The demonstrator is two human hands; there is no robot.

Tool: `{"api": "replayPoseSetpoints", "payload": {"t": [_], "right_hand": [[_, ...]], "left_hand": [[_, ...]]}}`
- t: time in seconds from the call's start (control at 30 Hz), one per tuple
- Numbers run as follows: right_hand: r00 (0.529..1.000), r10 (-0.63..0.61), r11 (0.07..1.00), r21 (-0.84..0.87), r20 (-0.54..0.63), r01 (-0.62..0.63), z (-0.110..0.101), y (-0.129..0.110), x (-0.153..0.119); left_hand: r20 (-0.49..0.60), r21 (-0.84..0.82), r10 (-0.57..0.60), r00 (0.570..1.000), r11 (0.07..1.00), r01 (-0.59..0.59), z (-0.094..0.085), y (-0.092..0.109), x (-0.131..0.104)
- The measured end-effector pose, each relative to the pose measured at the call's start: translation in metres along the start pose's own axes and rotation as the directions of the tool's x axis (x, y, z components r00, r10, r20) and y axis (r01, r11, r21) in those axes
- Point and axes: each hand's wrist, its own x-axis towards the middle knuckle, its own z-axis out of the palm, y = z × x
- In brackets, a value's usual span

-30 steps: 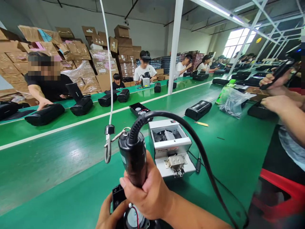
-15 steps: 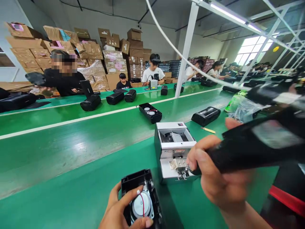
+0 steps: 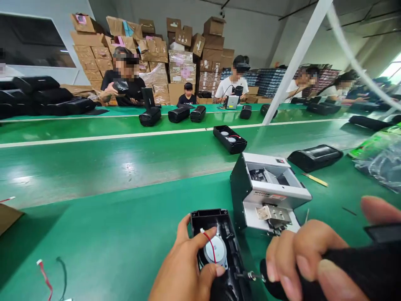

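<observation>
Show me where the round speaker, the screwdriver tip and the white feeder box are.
speaker (image 3: 215,251), head view, metal centre
screwdriver tip (image 3: 250,275), head view, bit end
feeder box (image 3: 268,193), head view, front face

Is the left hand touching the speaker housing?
Touching. The head view shows the left hand gripping the black housing, its thumb and forefinger resting on the round speaker.

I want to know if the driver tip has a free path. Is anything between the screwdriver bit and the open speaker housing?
Nothing visible. The electric screwdriver in the right hand points its bit at the speaker housing edge; the left hand holds the housing beside it, thumb close to the bit.
</observation>
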Motion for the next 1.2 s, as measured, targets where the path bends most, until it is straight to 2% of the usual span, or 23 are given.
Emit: {"api": "replayPoseSetpoints", "payload": {"t": [0.07,0.2,0.43,0.53,0.77,0.87,1.07,1.2], "right_hand": [[0.999,0.033,0.999,0.012,-0.011,-0.032,0.007,0.007,-0.01],[1.0,0.007,1.0,0.027,0.018,-0.008,0.012,0.02,-0.018],[0.983,0.167,0.985,-0.026,-0.072,-0.169,0.023,0.02,-0.026],[0.984,0.167,0.986,-0.013,-0.07,-0.168,0.023,0.024,-0.03],[0.984,0.07,0.997,-0.04,0.165,-0.064,0.005,0.039,-0.029],[0.981,0.036,0.999,-0.043,0.189,-0.028,0.002,0.045,-0.028],[0.99,0.015,0.994,-0.111,0.143,0.001,0.002,0.052,-0.027],[0.957,0.043,0.967,-0.253,0.286,0.032,-0.015,0.059,-0.024]], "left_hand": [[0.002,-0.014,-0.035,0.999,0.999,0.035,-0.003,0.01,-0.001],[0.025,-0.003,-0.066,0.998,0.998,0.066,-0.006,0.021,-0.001],[0.026,0.024,-0.066,0.998,0.998,0.065,-0.006,0.022,-0.003],[0.038,0.03,-0.069,0.997,0.997,0.068,-0.007,0.024,-0.003],[0.03,0.044,-0.049,0.998,0.998,0.047,-0.006,0.028,-0.004],[0.01,0.027,-0.033,0.999,0.999,0.033,-0.004,0.026,-0.004],[-0.032,-0.015,0.0,0.999,1.0,0.0,-0.003,0.024,-0.004],[-0.056,-0.028,-0.022,0.998,0.999,0.02,0.0,0.031,-0.005]]}}
